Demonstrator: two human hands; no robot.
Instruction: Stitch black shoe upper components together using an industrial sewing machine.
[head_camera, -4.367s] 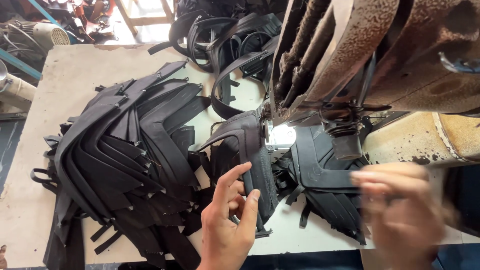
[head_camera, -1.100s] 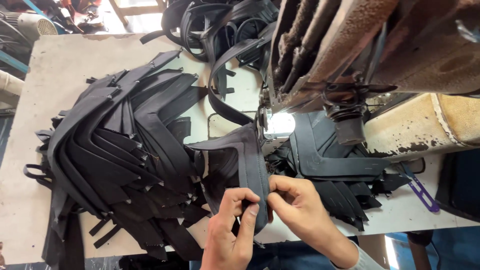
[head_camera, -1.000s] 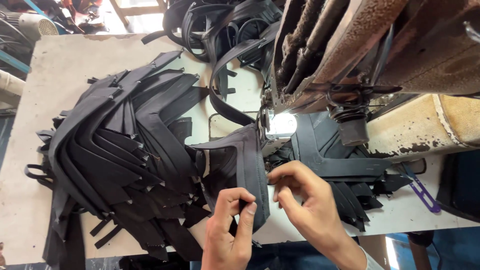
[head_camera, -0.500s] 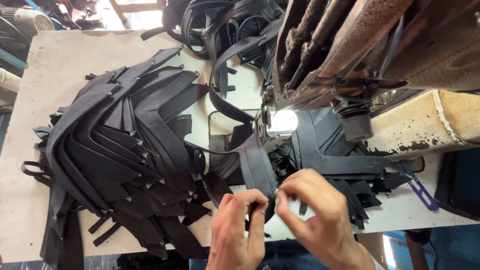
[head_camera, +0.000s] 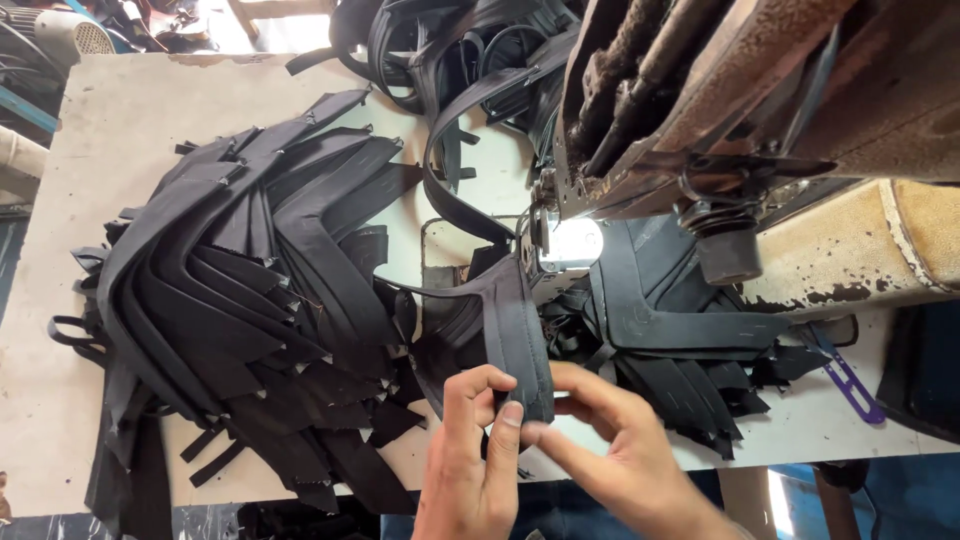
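Note:
A black padded strap piece (head_camera: 515, 335) runs from under the needle of the sewing machine (head_camera: 700, 120) toward me. My left hand (head_camera: 475, 460) pinches its near end between thumb and fingers. My right hand (head_camera: 610, 450) holds the same end from the right, fingers curled under it. The machine's lamp (head_camera: 572, 243) glows just behind the strap. A thin black binding tape (head_camera: 445, 195) loops from the back of the table down to the needle area.
A big fan-shaped pile of black strap pieces (head_camera: 240, 300) covers the left of the white table (head_camera: 110, 130). More black pieces (head_camera: 680, 350) lie under the machine arm at right. Purple scissors (head_camera: 850, 385) rest near the right edge. Coiled black webbing (head_camera: 440, 40) sits at the back.
Both hands have drawn together on the near end of the strap piece and pulled it slightly toward me. Earlier my right hand was off to the right, away from it.

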